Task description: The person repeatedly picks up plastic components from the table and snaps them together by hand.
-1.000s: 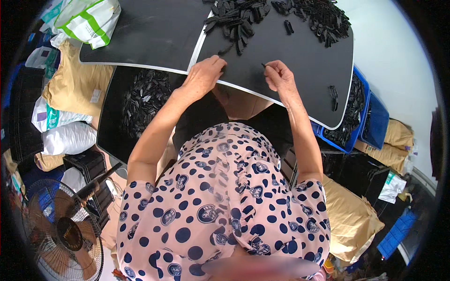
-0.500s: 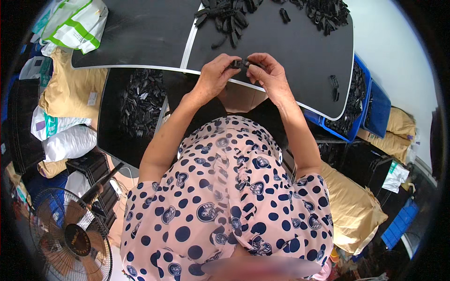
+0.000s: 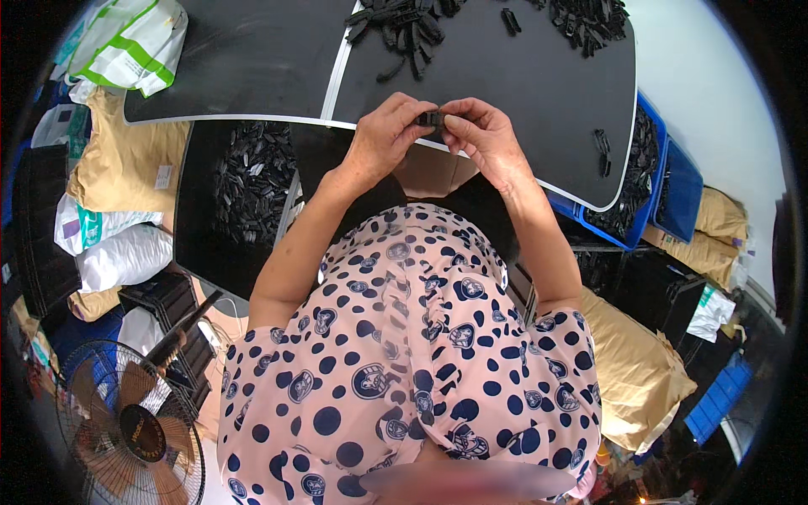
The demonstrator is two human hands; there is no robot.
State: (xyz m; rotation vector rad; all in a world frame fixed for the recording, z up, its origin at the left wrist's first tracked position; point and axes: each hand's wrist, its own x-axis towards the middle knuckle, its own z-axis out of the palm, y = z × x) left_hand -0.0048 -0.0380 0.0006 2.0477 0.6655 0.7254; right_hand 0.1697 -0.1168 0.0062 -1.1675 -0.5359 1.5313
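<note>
Between my two hands, just over the near edge of the black table (image 3: 471, 84), is a small black plastic part (image 3: 431, 119). My left hand (image 3: 389, 135) pinches it from the left, thumb and fingers closed on it. The fingertips of my right hand (image 3: 481, 133) press together on its right end. Fingers cover much of the part, so its exact kind is hidden. Beyond my hands lies a pile of long black plastic pieces (image 3: 408, 29), with a second heap (image 3: 589, 25) to its right. One loose black piece (image 3: 511, 22) lies between them, and several (image 3: 603, 151) rest near the right edge.
A blue bin (image 3: 661, 160) of black parts stands at the table's right side. Below left, a black tray (image 3: 195, 202) holds a heap of small black parts (image 3: 255, 181). A white-green bag (image 3: 130, 50) sits far left; a fan (image 3: 139, 433) stands lower left.
The hands have drawn slightly closer together around the black part. Its right end, which stuck out under the right fingers, no longer shows there. The table view has shifted slightly.
</note>
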